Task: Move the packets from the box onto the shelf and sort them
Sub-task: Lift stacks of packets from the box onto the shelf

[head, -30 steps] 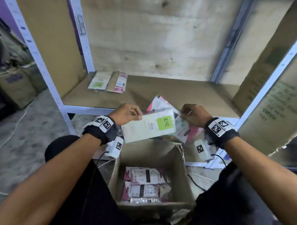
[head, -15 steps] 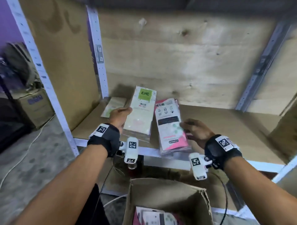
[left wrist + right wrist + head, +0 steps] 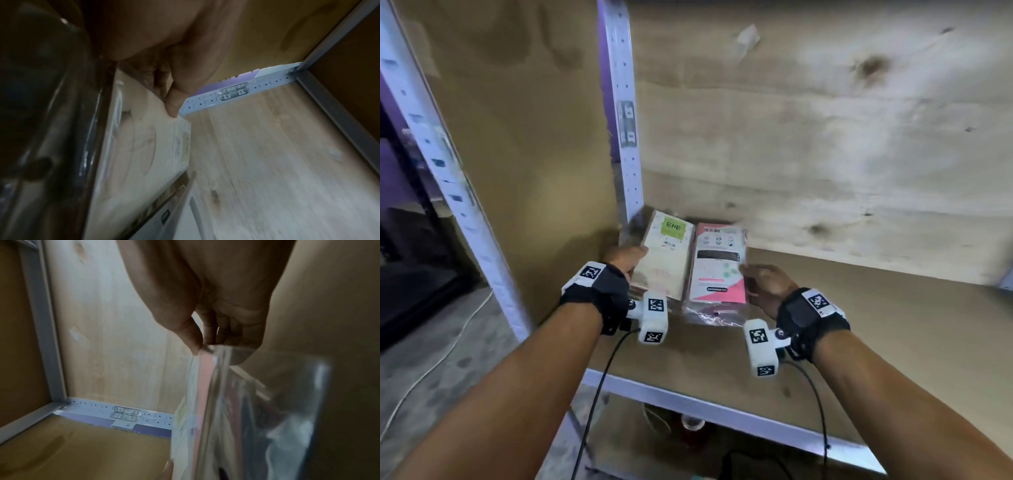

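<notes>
My left hand [image 3: 625, 258] grips the left edge of a cream packet stack [image 3: 666, 260] with a green ENE label, low over the shelf board [image 3: 876, 318] near its back left corner. In the left wrist view the thumb [image 3: 171, 104] presses on the cream packet [image 3: 144, 154]. My right hand [image 3: 763, 284] pinches the right edge of a pink and white packet stack [image 3: 717, 270] in clear sleeves, side by side with the cream stack. The right wrist view has thumb and fingers [image 3: 197, 337] closed on the sleeve edge [image 3: 207, 386]. The box is out of view.
A white perforated upright [image 3: 625, 137] stands right behind the cream stack, with a brown side panel [image 3: 524, 154] to its left. The pale wood back wall [image 3: 825, 137] closes the rear. The shelf's metal front rail [image 3: 722, 414] runs below my wrists.
Both hands have carried the two stacks from above the box up and forward, deep into the shelf's back left corner. The box has dropped out of the head view.
</notes>
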A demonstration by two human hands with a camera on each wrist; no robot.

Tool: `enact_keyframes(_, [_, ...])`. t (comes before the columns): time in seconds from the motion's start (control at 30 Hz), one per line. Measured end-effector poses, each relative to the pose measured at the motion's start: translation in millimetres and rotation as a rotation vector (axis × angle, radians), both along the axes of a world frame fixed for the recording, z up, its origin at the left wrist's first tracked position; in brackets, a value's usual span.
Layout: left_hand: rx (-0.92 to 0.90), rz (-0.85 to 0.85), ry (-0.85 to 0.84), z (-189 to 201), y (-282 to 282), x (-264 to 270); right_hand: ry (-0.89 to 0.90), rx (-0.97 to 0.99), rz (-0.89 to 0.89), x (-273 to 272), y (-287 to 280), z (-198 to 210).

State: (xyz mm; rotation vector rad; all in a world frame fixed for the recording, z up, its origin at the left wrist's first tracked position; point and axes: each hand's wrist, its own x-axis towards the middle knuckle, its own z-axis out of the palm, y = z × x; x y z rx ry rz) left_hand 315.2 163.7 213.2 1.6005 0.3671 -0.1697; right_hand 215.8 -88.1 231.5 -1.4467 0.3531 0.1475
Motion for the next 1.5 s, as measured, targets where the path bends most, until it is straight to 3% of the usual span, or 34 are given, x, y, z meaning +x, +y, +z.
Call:
enact_keyframes(0.23, [0.315,0.02,-0.024,-17,20,57,0.077,-0.001,-0.048,56,17,-13])
enact_keyframes(0.33, [0.455,0.053,-0.042,-16,21,68,0.039,-0.128,-0.064,69,21,-16])
enact_keyframes(0.43, [0.528,0.016,-0.041,-14,19,66,0.007,-0.29,-0.085,68,27,-16])
enact_keyframes(0.57, [0.703,-0.128,-0.131,-10,17,45,0.017,-0.295,0.004,58,31,-11])
enact_keyframes(0.67, [0.705,-0.194,-0.198,-6,15,21,0.022,-0.379,0.059,42,24,0])
enact_keyframes(0.87, [0.874,-0.164,-0.307,23,-2,-53,-0.043,-0.388,0.17,-31,10,25])
enact_keyframes(1.0, [0.692,-0.199,-0.431,38,-27,-121,-0.101,-0.388,0.215,-102,0,36])
enact_keyframes(1.17, [0.611,-0.29,-0.483,37,-58,-212,-0.155,-0.378,0.175,-194,-16,39])
enact_keyframes(1.3, [0.477,-0.427,-0.442,17,-75,-275,-0.172,-0.458,0.211,-261,-29,19])
enact_keyframes(1.5, [0.52,-0.486,-0.365,-52,-90,-340,-0.143,-0.684,0.241,-336,-59,-44])
